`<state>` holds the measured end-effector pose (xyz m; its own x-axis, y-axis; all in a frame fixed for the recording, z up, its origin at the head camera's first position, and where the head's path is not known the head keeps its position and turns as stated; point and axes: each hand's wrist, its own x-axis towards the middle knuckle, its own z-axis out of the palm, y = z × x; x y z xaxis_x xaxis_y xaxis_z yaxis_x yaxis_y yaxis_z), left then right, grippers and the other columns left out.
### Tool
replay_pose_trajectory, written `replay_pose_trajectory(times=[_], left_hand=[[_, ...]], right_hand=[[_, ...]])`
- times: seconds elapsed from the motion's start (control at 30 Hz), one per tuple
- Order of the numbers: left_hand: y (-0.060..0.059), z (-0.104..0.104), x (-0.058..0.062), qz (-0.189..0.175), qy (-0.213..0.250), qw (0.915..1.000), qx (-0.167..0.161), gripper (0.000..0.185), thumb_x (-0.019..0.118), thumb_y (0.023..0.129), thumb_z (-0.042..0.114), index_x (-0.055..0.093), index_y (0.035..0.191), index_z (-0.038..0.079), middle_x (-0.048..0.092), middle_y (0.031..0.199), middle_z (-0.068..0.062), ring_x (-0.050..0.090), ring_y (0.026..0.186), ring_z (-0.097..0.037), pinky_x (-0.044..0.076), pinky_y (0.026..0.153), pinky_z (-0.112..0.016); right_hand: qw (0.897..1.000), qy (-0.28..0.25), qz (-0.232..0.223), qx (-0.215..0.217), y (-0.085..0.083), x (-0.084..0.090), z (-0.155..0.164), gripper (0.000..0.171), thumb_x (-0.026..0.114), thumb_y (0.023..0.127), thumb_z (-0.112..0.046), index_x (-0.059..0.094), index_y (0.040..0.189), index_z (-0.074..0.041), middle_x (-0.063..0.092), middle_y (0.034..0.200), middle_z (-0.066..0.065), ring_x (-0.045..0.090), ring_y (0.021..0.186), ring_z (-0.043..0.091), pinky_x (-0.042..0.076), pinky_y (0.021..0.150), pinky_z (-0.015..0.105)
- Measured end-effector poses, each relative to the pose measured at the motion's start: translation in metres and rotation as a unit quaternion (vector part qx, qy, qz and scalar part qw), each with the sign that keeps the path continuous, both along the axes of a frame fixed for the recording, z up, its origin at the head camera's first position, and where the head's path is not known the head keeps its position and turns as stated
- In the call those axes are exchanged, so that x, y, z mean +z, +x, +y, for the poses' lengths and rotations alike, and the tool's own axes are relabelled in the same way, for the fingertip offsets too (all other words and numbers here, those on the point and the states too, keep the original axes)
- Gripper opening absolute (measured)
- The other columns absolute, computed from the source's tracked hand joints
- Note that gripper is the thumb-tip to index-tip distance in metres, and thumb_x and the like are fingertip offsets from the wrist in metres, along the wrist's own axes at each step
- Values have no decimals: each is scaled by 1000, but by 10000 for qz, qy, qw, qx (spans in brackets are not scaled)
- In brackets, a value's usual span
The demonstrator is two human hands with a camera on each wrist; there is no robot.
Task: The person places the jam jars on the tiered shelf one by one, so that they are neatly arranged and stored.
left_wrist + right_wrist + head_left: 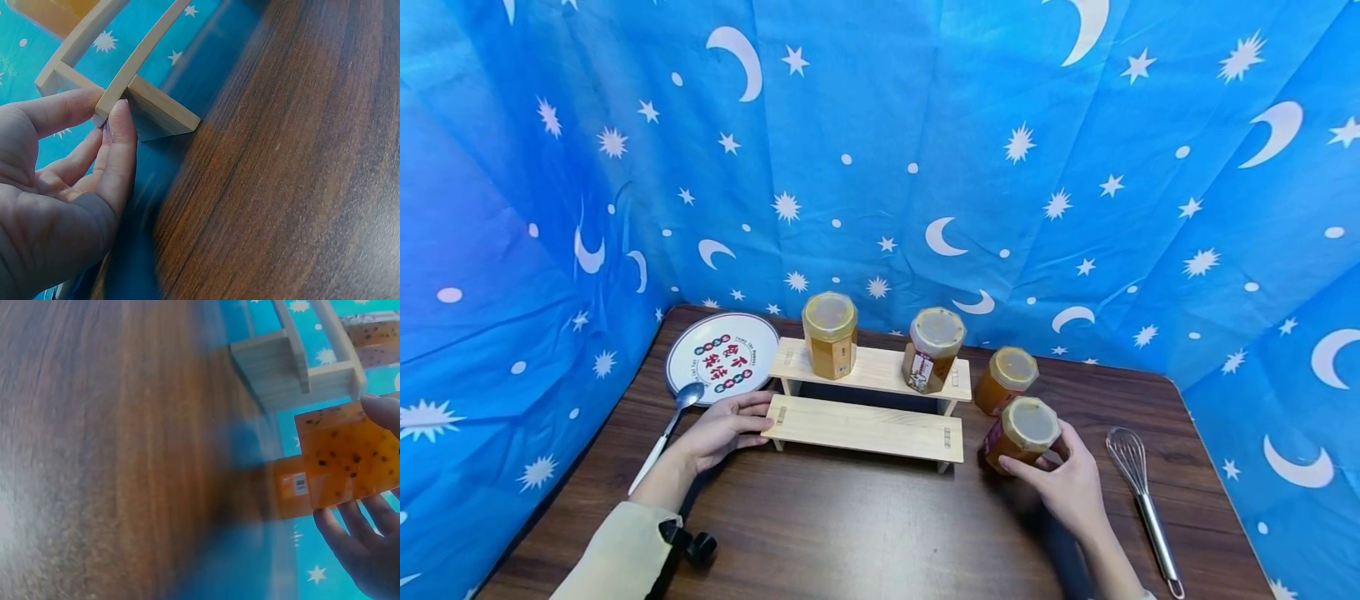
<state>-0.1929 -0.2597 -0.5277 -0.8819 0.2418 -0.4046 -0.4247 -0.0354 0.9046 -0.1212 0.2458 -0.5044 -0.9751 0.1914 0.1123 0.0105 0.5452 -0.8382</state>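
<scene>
The right hand (1070,487) wraps its curled fingers (350,534) round a faceted glass jar of amber, seed-flecked preserve (1022,434), tilted, its pale gold lid toward the camera, just beside the right end of a two-step rack of pale, smooth pine (867,427). The wrist view shows the jar's flat glass panels, dark specks in the orange filling and a small white barcode label; whether its base touches the table (865,533) cannot be told.

The left hand (724,430) lies at the rack's other end, its fingers (119,156) nearly straight, with fingertips and thumb pressed against the end of the lower plank.

Beyond the right hand, a second like jar (1004,380) stands on the dark, wood-grained table, close behind the held one. Two more stand on the rack's upper step: a six-sided one (830,335) nearer the left hand, a labelled one (932,350) nearer the right.

Outside the right hand lies a steel wire whisk (1142,500). Outside the left hand lie a metal spoon (667,433) and a round printed plate (722,357).
</scene>
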Motion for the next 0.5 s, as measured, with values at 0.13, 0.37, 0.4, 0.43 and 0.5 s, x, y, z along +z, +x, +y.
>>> replay_pose_trajectory(times=[0.13,0.37,0.4,0.43,0.5], left_hand=[[0,0,0,-9,2,10000,-5,72,71,95,4,34,157,-5,55,141,-20,68,104,-22,60,86,-34],[0,-1,0,-21,0,10000,-2,72,70,96,4,34,157,-5,52,144,-21,68,105,-22,60,86,-34],[0,-1,0,-14,3,10000,-6,72,70,96,4,34,157,-5,52,145,-21,68,105,-22,60,86,-34],[0,-1,-1,-10,11,10000,-7,72,70,96,4,34,157,-5,52,145,-21,68,105,-22,60,85,-34],[-1,-1,-1,-6,25,10000,-18,72,70,96,4,33,157,-5,52,145,-21,68,105,-22,60,85,-34]], right_hand=[[9999,67,-23,101,5,9,-4,84,94,78,-27,50,146,-9,61,134,12,60,119,27,50,82,13],[9985,229,130,477,10,23,-12,84,96,76,-25,52,146,-10,64,132,9,62,115,19,58,86,27],[9982,214,143,533,11,25,-14,84,96,76,-25,52,146,-10,64,132,9,62,115,21,59,87,32],[9980,176,158,581,11,27,-15,84,96,76,-24,52,146,-10,64,132,10,62,116,23,60,88,38],[9976,135,166,663,12,30,-18,84,96,75,-24,53,146,-10,64,132,10,62,117,26,60,89,46]])
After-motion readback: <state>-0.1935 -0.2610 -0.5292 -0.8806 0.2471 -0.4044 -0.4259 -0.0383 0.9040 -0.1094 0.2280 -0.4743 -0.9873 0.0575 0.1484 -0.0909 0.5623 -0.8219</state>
